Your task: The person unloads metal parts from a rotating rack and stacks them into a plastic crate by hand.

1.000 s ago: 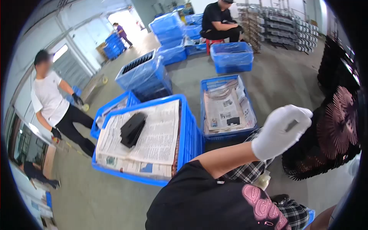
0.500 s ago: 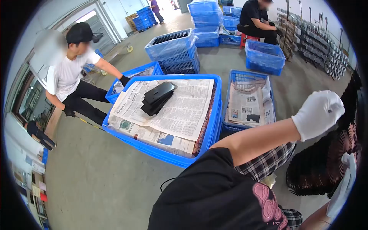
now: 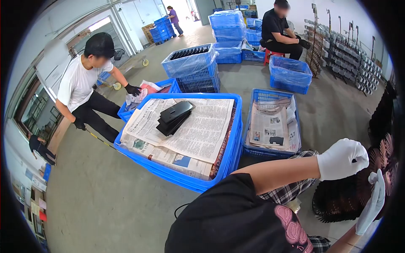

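Close beside both gloved hands [image 3: 342, 161]: dark, finned stack [image 3: 337, 202].

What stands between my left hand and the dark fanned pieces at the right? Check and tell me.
Nothing visible stands between your left hand and the dark fanned pieces. Your right hand is lower right, seemingly beside that path rather than across it. Whether either hand touches them, I cannot tell.

- Off-white newspaper sheets [image 3: 202, 130] in the bright-blue plastic crate [image 3: 168, 171] are showing print too small to read.
- Greyish newspapers [image 3: 264, 126] in the darker-blue plastic crate [image 3: 270, 153] are showing unreadable print.
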Demonstrator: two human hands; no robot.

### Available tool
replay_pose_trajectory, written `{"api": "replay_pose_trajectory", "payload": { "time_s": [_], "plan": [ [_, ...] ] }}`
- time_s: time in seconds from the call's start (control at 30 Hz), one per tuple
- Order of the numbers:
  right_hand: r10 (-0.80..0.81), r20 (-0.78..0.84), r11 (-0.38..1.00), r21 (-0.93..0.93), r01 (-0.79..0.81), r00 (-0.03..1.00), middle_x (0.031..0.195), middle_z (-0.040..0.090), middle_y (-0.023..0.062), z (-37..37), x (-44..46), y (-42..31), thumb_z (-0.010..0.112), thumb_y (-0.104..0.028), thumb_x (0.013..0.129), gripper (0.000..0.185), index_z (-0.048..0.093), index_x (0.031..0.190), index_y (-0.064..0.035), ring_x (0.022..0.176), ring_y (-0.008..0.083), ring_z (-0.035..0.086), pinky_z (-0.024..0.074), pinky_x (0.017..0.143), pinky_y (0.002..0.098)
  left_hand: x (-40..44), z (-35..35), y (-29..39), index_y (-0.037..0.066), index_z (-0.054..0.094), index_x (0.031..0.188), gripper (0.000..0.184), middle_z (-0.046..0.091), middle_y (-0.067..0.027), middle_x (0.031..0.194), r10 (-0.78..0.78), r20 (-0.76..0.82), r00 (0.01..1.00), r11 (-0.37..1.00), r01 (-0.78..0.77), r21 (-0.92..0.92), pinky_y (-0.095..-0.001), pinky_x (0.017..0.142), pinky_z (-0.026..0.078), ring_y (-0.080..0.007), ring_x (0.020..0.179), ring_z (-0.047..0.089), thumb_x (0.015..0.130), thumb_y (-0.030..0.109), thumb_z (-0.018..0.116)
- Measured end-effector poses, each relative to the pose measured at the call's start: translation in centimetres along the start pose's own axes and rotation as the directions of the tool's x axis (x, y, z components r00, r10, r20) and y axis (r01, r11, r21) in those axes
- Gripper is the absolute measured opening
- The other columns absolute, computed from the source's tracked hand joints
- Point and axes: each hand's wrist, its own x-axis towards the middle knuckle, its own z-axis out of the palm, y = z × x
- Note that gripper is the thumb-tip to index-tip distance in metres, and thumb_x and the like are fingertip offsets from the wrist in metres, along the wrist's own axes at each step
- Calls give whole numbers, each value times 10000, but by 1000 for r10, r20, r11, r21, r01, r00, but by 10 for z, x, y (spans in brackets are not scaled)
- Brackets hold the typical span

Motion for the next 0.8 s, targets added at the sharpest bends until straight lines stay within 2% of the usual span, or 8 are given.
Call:
{"api": "replay_pose_trajectory", "payload": {
  "time_s": [0.27, 0.37, 0.4, 0.43, 0.5, 0.57, 0.67, 0.8],
  "plan": [
    [86, 68, 987, 129, -94, 994, 1383, 585, 127, -2, -2, 26, 387, -171, 1081, 386, 540, 1408, -36, 1244, 220, 575, 405, 1128, 328, -11, 12, 7, 21, 677, 748, 72, 692, -106, 767, 23, 85, 996, 998, -18, -62, -348, 611, 482, -301, 617, 593, 779, 85, 671],
    [93, 77, 970, 220, -108, 993, 1461, 523, 138, 21, 4, 22, 365, -183, 1088, 409, 494, 1449, -41, 1307, 230, 532, 390, 1138, 329, -25, 35, -3, 22, 658, 1010, 274, 658, -163, 1065, 2, 240, 971, 1000, -5, 14, -395, 785, 473, -341, 895, 602, 771, 153, 680],
    [140, 59, 909, 389, -152, 988, 1492, 479, 144, 33, 4, 14, 356, -191, 1090, 420, 460, 1467, -39, 1334, 234, 502, 380, 1144, 328, -32, 47, -8, 14, 630, 1144, 420, 617, -198, 1201, 13, 265, 964, 1000, -9, -15, -424, 863, 459, -372, 1022, 584, 763, 181, 686],
    [188, 50, 817, 546, -185, 981, 1523, 436, 150, 46, 4, 6, 347, -198, 1092, 432, 427, 1485, -36, 1361, 238, 472, 370, 1150, 327, -43, 60, -13, 14, 630, 1144, 420, 617, -198, 1201, 24, 265, 964, 1000, -21, -16, -424, 863, 459, -372, 1022, 584, 763, 181, 686],
    [284, 65, 562, 797, -221, 956, 1584, 348, 163, 64, 4, -7, 329, -213, 1097, 463, 359, 1520, -30, 1415, 246, 412, 350, 1161, 324, -68, 89, -22, -21, 471, 1356, 693, 487, -246, 1363, 98, 202, 974, 989, -118, 85, -486, 958, 405, -435, 1191, 483, 747, 222, 699],
    [304, 8, 545, 819, -181, 953, 1595, 324, 165, 65, 4, 6, 332, -216, 1097, 470, 339, 1527, -29, 1426, 247, 394, 344, 1163, 320, -80, 101, -22, -33, 408, 1418, 796, 440, -269, 1401, 21, 272, 962, 997, -40, 67, -492, 970, 396, -456, 1250, 434, 733, 231, 714],
    [393, -144, 480, 874, -69, 908, 1626, 252, 171, 56, 8, 39, 342, -224, 1096, 497, 279, 1548, -25, 1461, 251, 341, 327, 1167, 309, -108, 97, 2, -13, 455, 1355, 750, 476, -245, 1346, -48, 230, 972, 997, 61, -52, -473, 943, 406, -424, 1184, 468, 701, 221, 735],
    [440, -157, 462, 884, -73, 884, 1613, 277, 175, 45, 15, 52, 354, -229, 1095, 494, 297, 1541, -25, 1444, 255, 364, 337, 1160, 310, -104, 103, -7, 1, 531, 1222, 644, 530, -216, 1249, 26, 242, 970, 999, -30, 13, -449, 904, 418, -401, 1070, 503, 663, 226, 756]
  ]
}}
